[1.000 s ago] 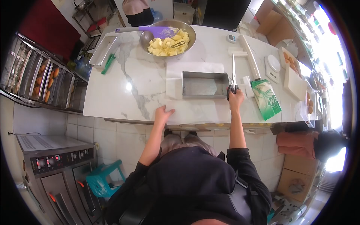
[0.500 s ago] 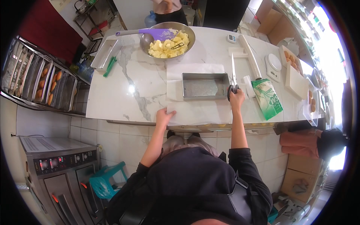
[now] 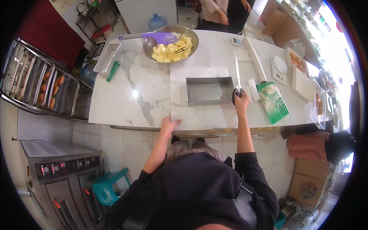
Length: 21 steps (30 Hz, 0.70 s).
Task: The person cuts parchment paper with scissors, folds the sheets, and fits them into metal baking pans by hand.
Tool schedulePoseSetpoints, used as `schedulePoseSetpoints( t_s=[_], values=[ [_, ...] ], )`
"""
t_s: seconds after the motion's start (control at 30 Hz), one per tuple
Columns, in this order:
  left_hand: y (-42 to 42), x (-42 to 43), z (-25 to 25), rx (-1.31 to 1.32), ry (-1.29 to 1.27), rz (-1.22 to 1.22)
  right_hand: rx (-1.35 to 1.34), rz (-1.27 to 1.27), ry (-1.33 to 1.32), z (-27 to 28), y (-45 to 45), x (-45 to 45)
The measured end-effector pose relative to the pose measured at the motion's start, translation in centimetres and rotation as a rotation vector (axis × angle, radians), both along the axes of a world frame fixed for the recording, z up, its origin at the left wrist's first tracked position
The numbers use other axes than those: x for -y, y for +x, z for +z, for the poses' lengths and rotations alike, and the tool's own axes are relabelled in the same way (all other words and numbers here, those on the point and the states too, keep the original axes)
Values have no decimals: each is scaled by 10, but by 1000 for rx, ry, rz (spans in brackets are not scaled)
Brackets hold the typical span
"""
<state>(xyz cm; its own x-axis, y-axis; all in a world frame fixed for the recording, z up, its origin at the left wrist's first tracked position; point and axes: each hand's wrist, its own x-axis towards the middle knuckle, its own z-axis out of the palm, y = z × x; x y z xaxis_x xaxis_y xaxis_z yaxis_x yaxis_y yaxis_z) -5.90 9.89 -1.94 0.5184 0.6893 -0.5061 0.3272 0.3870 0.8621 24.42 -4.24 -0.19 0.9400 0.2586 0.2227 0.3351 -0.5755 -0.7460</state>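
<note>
At the front edge of the counter, my left hand (image 3: 168,125) rests by the near left corner of a white paper sheet (image 3: 203,116). Its thumb is stretched out over the paper; the other fingertips are hard to make out. My right hand (image 3: 241,102) grips the black handles of a pair of scissors (image 3: 237,78), whose long blades point away from me. Left of the scissors, an empty rectangular metal loaf pan (image 3: 209,102) stands on the paper. A green and white packet (image 3: 273,102) lies right of my right hand.
A steel bowl (image 3: 195,48) holds yellow chunks and a purple spatula (image 3: 163,37). Another loaf pan (image 3: 107,57) and a green tool (image 3: 112,71) lie left. A rolling pin (image 3: 256,59), timer (image 3: 235,41) and scale (image 3: 278,69) are right. Another person (image 3: 214,10) stands across the counter.
My left hand has slid slightly toward the counter's front edge. My right hand and the scissors stay nearly in place. The person across the counter has moved to the right.
</note>
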Motion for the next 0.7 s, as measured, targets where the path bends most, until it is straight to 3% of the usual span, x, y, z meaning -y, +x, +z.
schedulePoseSetpoints(
  t_s=[0.23, 0.33, 0.4, 0.47, 0.53, 0.63, 0.7],
  values=[
    [-2, -1, -11, 0, -15, -17, 78, -10, 250, 11, -18, 26],
    [-4, -3, -17, 61, -97, -26, -271, 151, 490, 19, -42, 68],
    [-5, -5, -16, 110, -231, -26, -813, 365, 660, 33, -75, 112],
    [-4, -2, 12, 39, -324, -59, -1152, 403, 1013, 50, -122, 134],
    [-2, 1, 21, 10, -381, -94, -1439, 646, 1051, 61, -154, 153],
    [-3, 1, 15, 23, -398, -134, -1780, 661, 846, 50, -188, 185],
    [-1, 1, 13, 24, -403, -139, -1964, 517, 713, 44, -197, 192]
  ],
)
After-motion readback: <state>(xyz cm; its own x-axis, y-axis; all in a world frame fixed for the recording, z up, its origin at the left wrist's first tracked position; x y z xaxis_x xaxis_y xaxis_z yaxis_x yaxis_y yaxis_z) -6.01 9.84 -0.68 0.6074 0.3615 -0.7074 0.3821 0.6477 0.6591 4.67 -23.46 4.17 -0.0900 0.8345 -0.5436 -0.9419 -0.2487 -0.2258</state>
